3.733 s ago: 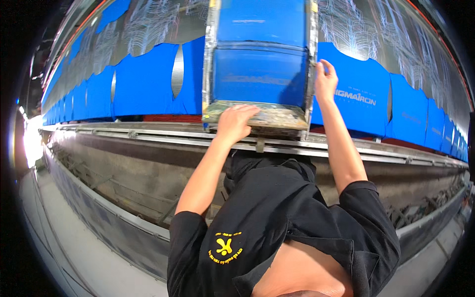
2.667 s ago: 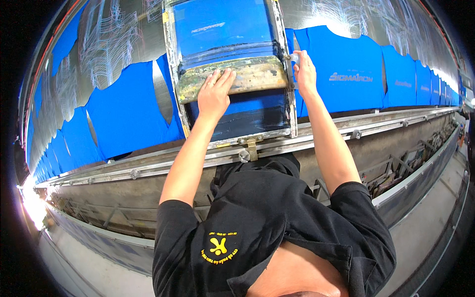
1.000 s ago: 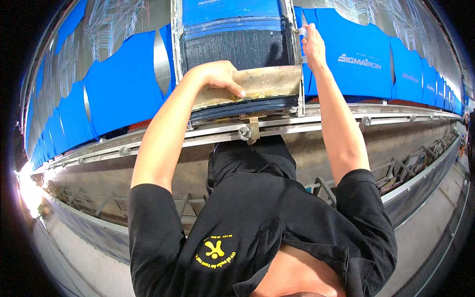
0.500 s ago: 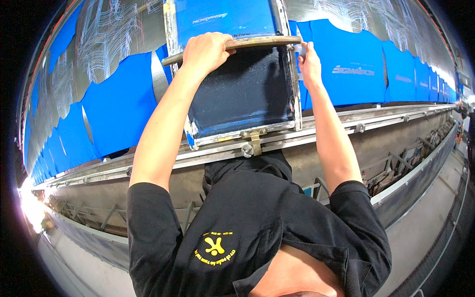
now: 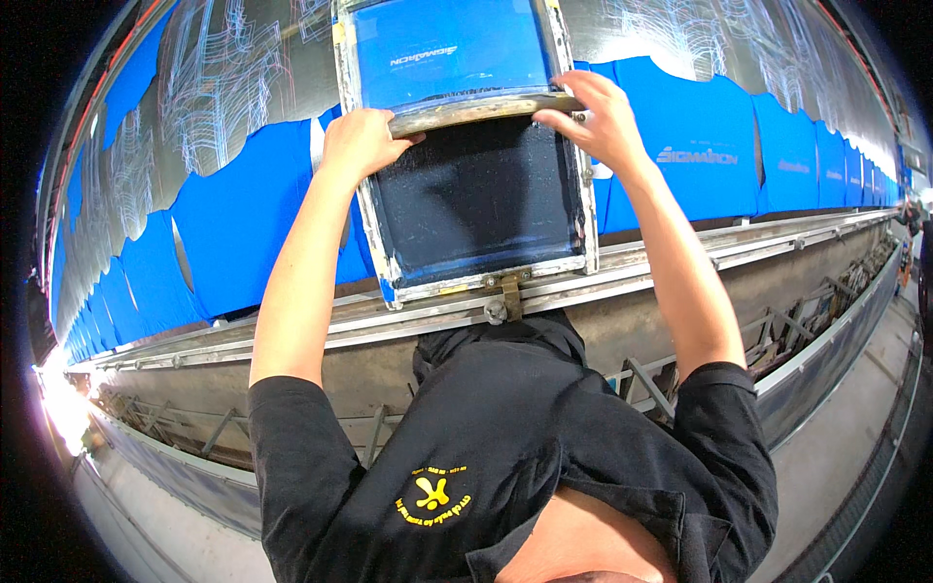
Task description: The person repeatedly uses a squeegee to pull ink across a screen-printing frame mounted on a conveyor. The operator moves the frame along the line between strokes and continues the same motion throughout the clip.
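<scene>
A squeegee (image 5: 476,113) with a worn wooden bar lies crosswise over a printing screen (image 5: 590,233). My left hand (image 5: 362,144) is closed around its left end, thumb along the near side. At the other end, my right hand (image 5: 604,119) pinches the bar, thumb in front and fingers over the far edge. Nearer than the squeegee, the mesh (image 5: 466,199) looks black; beyond it the screen area is blue with pale lettering. A metal bracket (image 5: 509,291) at the screen's near edge sits against the rail. The squeegee's lower blade is hidden.
Blue fabric pieces (image 5: 233,233) with pale prints lie in a row along a long shiny table on both sides. A metal rail (image 5: 680,262) with bolts runs along its near edge. Below is a trough-like shelf (image 5: 836,321) holding frames and clutter.
My right hand has moved from beside the screen's right edge onto the squeegee's right end. The squeegee appears slightly nearer and more level, and my left hand has shifted left along it.
</scene>
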### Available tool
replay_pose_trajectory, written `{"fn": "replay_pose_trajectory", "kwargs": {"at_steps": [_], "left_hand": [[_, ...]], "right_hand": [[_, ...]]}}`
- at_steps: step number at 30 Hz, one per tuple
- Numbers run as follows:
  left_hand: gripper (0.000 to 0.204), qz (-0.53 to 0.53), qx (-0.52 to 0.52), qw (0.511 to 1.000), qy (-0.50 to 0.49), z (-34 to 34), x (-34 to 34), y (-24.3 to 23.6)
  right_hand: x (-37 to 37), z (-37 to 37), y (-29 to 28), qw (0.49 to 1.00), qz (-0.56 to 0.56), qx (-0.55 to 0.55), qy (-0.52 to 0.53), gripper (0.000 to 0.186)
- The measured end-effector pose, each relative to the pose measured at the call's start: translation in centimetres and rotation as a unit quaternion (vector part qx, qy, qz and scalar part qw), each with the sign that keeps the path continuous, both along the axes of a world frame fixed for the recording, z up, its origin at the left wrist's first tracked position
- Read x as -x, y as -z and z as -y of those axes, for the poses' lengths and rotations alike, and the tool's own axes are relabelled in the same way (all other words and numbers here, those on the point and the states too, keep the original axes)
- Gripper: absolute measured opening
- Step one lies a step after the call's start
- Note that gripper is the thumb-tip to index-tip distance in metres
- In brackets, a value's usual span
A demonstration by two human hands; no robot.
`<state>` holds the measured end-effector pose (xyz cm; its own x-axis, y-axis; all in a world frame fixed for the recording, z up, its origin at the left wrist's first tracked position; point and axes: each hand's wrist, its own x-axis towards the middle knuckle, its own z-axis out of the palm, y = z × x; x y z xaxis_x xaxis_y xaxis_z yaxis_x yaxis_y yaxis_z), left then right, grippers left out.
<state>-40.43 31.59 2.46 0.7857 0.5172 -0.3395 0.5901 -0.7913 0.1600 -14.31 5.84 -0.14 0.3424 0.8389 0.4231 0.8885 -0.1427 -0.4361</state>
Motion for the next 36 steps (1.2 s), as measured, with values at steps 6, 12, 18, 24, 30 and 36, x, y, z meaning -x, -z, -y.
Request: {"fn": "replay_pose_trajectory", "kwargs": {"at_steps": [6, 12, 18, 24, 30, 36], "left_hand": [[0.055, 0.04, -0.049, 0.998, 0.005, 0.7, 0.0, 1.5], [0.055, 0.049, -0.055, 0.997, -0.012, 3.8, 3.3, 3.0], [0.056, 0.012, -0.016, 1.0, -0.017, 12.7, 9.3, 2.5], [0.058, 0.0, -0.003, 0.999, -0.054, 19.0, 14.4, 2.0], [0.05, -0.078, 0.053, 0.995, 0.005, 15.6, 12.4, -2.4], [0.047, 0.014, -0.011, 0.999, 0.033, 6.3, 5.7, -2.4]], "right_hand": [[1.0, -2.8, 1.6, 0.967, 0.027, 0.253, 0.021, 0.028], [4.0, 0.2, 2.9, 0.967, 0.01, 0.249, 0.042, 0.027], [9.9, 9.1, 2.2, 0.953, -0.005, 0.301, 0.028, 0.031], [14.3, 15.1, 2.7, 0.97, -0.017, 0.243, 0.004, 0.04], [12.5, 13.4, -1.0, 0.962, -0.033, 0.267, -0.049, 0.02], [5.4, 4.6, -1.4, 0.98, 0.019, 0.2, -0.001, 0.016]]}}
